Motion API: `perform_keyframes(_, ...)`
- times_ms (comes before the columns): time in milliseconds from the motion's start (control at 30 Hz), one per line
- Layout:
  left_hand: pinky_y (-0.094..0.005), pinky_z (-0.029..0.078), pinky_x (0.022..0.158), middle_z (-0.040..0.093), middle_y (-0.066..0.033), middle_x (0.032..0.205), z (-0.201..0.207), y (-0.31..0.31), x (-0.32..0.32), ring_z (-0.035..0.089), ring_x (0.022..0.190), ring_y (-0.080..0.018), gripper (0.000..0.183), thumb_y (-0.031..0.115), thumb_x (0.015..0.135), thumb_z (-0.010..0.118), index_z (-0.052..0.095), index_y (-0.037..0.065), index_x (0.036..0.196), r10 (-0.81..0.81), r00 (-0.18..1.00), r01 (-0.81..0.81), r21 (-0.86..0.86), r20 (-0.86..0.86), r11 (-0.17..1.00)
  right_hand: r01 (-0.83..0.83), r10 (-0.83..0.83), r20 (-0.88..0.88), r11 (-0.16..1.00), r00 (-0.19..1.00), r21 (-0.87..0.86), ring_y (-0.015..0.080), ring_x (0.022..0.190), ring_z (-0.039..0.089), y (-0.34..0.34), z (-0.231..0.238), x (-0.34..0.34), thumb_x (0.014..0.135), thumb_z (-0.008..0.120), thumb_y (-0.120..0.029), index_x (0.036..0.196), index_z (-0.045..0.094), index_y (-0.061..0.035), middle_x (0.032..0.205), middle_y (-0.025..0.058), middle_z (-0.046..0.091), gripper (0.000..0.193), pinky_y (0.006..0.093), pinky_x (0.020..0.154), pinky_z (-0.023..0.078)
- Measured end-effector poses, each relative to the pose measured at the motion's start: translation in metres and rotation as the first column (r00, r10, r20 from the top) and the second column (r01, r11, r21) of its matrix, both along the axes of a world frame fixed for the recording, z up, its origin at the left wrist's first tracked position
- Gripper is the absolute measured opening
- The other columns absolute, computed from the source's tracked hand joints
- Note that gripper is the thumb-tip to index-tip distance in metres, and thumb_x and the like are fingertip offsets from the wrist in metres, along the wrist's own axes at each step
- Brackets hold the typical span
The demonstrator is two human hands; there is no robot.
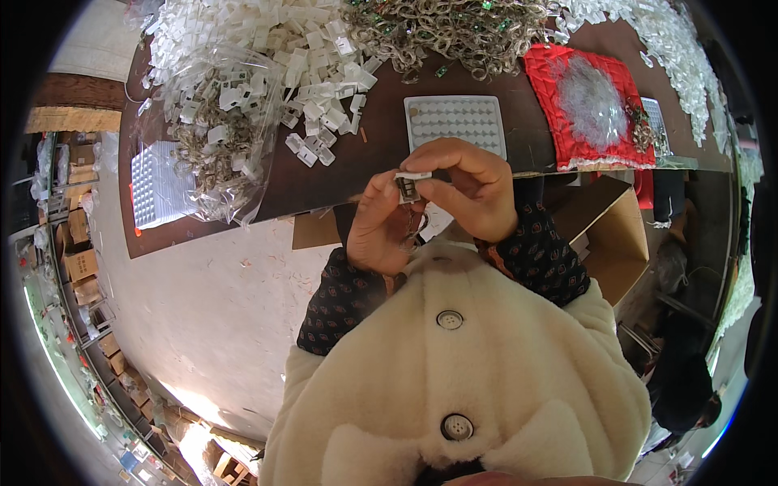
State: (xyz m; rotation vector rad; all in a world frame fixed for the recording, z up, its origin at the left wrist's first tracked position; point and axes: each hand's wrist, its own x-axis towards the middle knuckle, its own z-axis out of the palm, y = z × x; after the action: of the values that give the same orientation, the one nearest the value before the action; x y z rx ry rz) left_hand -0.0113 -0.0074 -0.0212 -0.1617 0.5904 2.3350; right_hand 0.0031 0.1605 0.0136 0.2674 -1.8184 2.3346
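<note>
White plastic clip (pixel 412 180) is pinched shut between left hand (pixel 382 223) and right hand (pixel 474 190), chain (pixel 412 231) dangling at 6 o'clock, apparently for fitting, table (pixel 365 158) behind.

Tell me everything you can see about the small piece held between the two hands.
The small piece is a little rectangular part with a white, plastic-looking top edge and a darker, metallic-looking body. It is held up in front of the person's chest, just off the near edge of the brown table. The left hand pinches it from below and the right hand from above and the side. Something thin and chain-like seems to hang beneath it; finer detail is too small to tell.
</note>
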Motion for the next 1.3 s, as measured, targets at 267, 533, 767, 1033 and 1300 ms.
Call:
perform_keyframes(267,-0.0226,0.043,0.055,0.059,-0.0041,0.091,0.001,0.003,-0.003,0.057,0.079,-0.0134,0.020,0.024,0.098,0.061,0.058,0.009,0.111,0.016,0.998,-0.018,-0.024,-0.069,1.000,0.154,-0.161,0.108,0.986,0.981,0.066,0.0127,0.084,0.065,-0.005,0.006,0.001,0.086,0.068,0.005,0.111,0.066,0.0009,0.101,0.0087,0.065,0.026,0.0258,0.069,0.053)
perform_keyframes(533,-0.0320,0.053,0.083,0.068,-0.0080,0.106,0.004,0.016,-0.016,0.064,0.088,-0.0154,0.015,0.011,0.097,0.062,0.062,0.008,0.112,0.194,0.962,-0.218,-0.113,-0.192,0.969,0.340,-0.249,-0.239,0.794,0.938,0.505,0.0178,0.079,0.065,-0.003,0.011,0.001,0.085,0.071,0.002,0.103,0.068,-0.0002,0.102,0.0104,0.062,0.018,0.0271,0.066,0.053)
perform_keyframes(767,-0.0284,0.053,0.077,0.068,-0.0058,0.100,0.023,0.044,-0.031,0.064,0.084,-0.0140,0.014,0.008,0.096,0.063,0.063,0.003,0.109,0.155,0.938,-0.239,-0.259,-0.309,0.936,0.327,-0.352,0.128,0.928,0.927,0.177,0.0029,0.073,0.054,0.007,0.005,-0.012,0.099,0.058,-0.008,0.094,0.058,0.0005,0.086,0.0012,0.058,0.010,0.0197,0.060,0.045)
perform_keyframes(1033,-0.0266,0.052,0.068,0.070,-0.0090,0.098,0.053,0.074,-0.044,0.063,0.076,-0.0143,0.013,0.004,0.093,0.068,0.066,-0.001,0.105,0.094,0.958,-0.209,-0.434,-0.272,0.876,0.553,-0.553,-0.055,0.812,0.831,0.187,0.0083,0.068,0.059,0.016,0.015,-0.021,0.095,0.063,-0.007,0.094,0.062,0.0001,0.087,0.0059,0.059,0.008,0.0231,0.059,0.047)
perform_keyframes(1300,-0.0260,0.052,0.063,0.071,-0.0087,0.092,0.064,0.095,-0.046,0.064,0.071,-0.0120,0.014,0.007,0.092,0.070,0.067,-0.002,0.102,-0.051,0.887,-0.199,-0.480,-0.458,0.854,0.506,-0.490,0.140,0.854,0.860,-0.118,0.0025,0.059,0.049,0.031,0.013,-0.028,0.102,0.057,-0.024,0.085,0.057,-0.0046,0.071,-0.0032,0.054,0.026,0.0205,0.051,0.039)
